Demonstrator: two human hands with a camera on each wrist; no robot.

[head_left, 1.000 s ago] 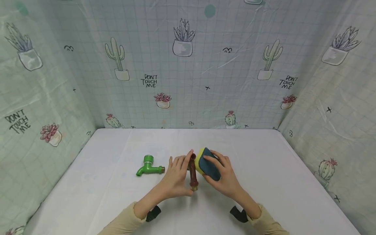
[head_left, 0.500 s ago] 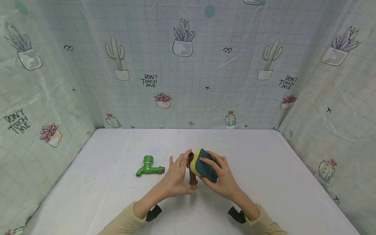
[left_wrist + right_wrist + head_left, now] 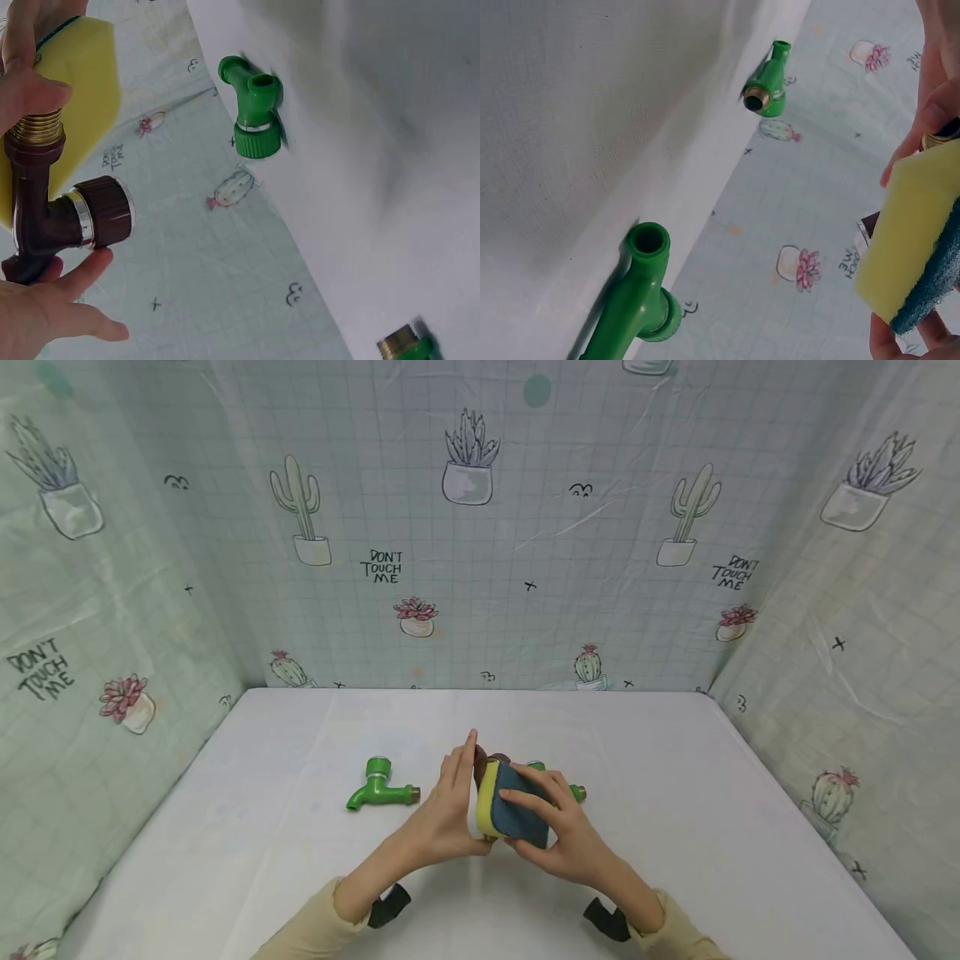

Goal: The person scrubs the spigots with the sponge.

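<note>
My left hand (image 3: 442, 822) grips a dark brown tap (image 3: 34, 202) by its two ends, thumb at the brass threaded end and fingers at the other. The left wrist view shows the tap's round ribbed knob and silver ring. My right hand (image 3: 570, 831) holds a sponge (image 3: 521, 810), yellow with a dark blue-green scouring side. Its yellow side faces the tap and overlaps it in the head view, hiding most of the tap there.
One green tap (image 3: 378, 789) lies on the white table (image 3: 300, 843) left of my hands. Another green tap (image 3: 579, 792) lies behind my right hand, mostly hidden. A patterned cloth (image 3: 480, 568) stands around the table's back and sides.
The sponge has moved left and toward me, across the brown tap. The tap has turned in my left hand's grip, and the second green tap has come partly into sight.
</note>
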